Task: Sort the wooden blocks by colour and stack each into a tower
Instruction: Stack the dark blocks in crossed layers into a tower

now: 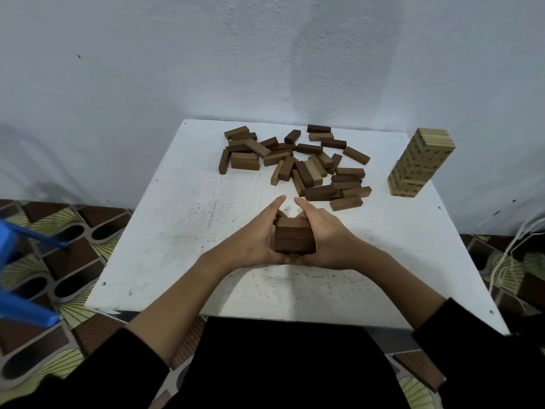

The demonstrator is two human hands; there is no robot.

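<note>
Pale-wood tower (pixel 420 163) is standing complete at the table's (pixel 177 231) far right. Both hands, left hand (pixel 259 234) and right hand (pixel 326 234), are pressing flat-fingered against a short dark stack (pixel 293 236) near the centre. Loose blocks (pixel 295 160), mostly dark, are awaiting sorting beyond.

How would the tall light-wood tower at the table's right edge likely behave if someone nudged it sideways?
The light tower is tall on a narrow base, so it would probably tip rather than slide. Built of separate stacked blocks, it would likely scatter. It stands close to the table edge, so blocks might drop off.
</note>
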